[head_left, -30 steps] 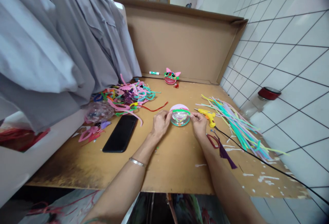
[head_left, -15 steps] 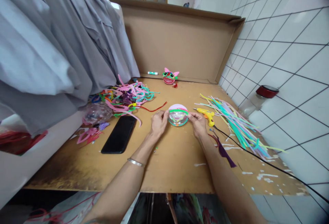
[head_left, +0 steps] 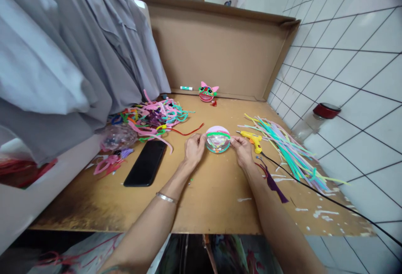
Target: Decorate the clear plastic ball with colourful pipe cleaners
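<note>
Between my hands is a clear round ball [head_left: 217, 140] with pink, green and teal fuzzy strips around it. My left hand [head_left: 194, 146] pinches its left edge, and my right hand [head_left: 241, 148] pinches the right edge; the fingertips partly hide what they grip. Just right of my right hand lies a yellow glue gun [head_left: 253, 139] with a black cord. A purple tassel [head_left: 275, 188] rests beside my right forearm. On the left, a black phone [head_left: 145, 164] lies flat.
Pipe cleaners [head_left: 285, 152] spread out at right; a tangled heap of them [head_left: 160, 115] sits at left. By the cardboard wall [head_left: 220, 52] are a pink-eared animal head [head_left: 206, 93] and a glue stick [head_left: 186, 88]. A lidded jar [head_left: 326, 111] stands by the tiles; grey cloth [head_left: 78, 56] hangs left.
Almost nothing differs. Both hands keep their pinch on the ball, which has tilted very slightly; the whole view has shifted a little.
</note>
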{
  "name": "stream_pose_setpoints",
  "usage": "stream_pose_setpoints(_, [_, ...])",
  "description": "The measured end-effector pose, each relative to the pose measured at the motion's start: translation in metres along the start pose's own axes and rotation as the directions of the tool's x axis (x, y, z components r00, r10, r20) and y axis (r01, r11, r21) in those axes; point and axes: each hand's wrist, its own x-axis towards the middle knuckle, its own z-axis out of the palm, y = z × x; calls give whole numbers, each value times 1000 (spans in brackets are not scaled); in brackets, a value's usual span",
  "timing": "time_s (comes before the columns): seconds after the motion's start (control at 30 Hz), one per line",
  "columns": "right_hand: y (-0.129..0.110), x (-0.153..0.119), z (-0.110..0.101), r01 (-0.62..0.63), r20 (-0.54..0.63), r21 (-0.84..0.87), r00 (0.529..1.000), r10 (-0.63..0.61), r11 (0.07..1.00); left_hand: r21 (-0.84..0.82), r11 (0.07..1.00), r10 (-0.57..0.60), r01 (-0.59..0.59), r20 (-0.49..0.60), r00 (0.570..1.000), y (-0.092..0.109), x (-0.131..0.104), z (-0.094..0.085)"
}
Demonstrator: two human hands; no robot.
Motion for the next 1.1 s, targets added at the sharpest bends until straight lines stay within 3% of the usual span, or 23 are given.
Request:
stream_pose_setpoints(0.57, [-3, 7, -9, 80, 92, -152, 994, -66, 985, -169, 984, -48, 53, 33, 998, -11, 3, 7])
stream_pose_setpoints(1.1, [-1, 5, -5, 87, 49, -170, 996, -80, 982, -215, 971, -92, 108, 84, 992, -22, 8, 10])
